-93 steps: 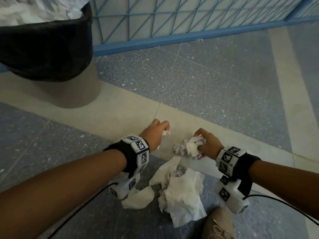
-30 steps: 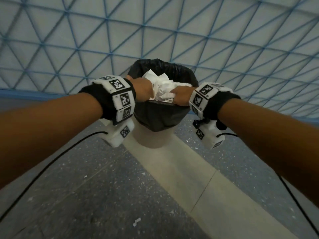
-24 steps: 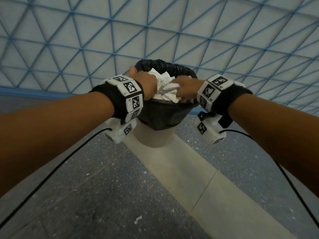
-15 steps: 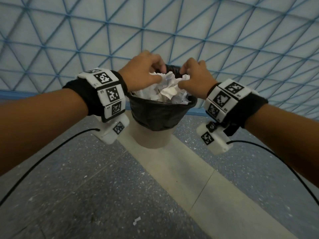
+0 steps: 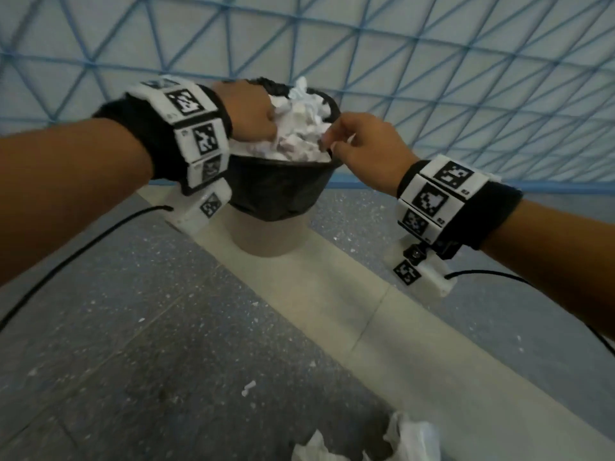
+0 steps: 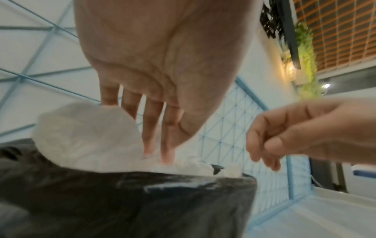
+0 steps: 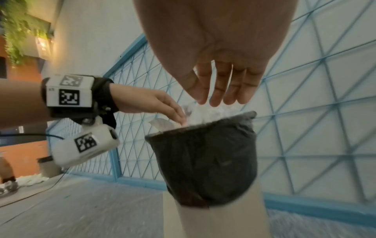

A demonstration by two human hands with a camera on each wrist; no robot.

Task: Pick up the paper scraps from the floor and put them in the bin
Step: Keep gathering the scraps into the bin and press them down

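Observation:
The bin (image 5: 279,191) has a black liner and stands on a pale base, heaped with crumpled white paper (image 5: 299,128). My left hand (image 5: 263,124) lies on top of the heap. In the left wrist view its straight fingers (image 6: 167,145) press down on the paper (image 6: 85,133). My right hand (image 5: 332,141) hovers at the bin's right rim, fingers relaxed and pointing down, holding nothing (image 7: 219,99). More paper scraps (image 5: 366,440) lie on the floor at the bottom of the head view, and a tiny one (image 5: 248,387) lies nearer the middle.
A blue lattice fence (image 5: 432,78) stands close behind the bin. A pale tile strip (image 5: 332,311) crosses the speckled grey floor from the bin towards me. Cables trail from both wrist devices. Far left in the right wrist view, a person's foot (image 7: 8,186) stands beside another bin.
Both hands held crumpled paper over the bin half a second ago. They have let it go; the left now presses the heap and the right has drawn back to the rim.

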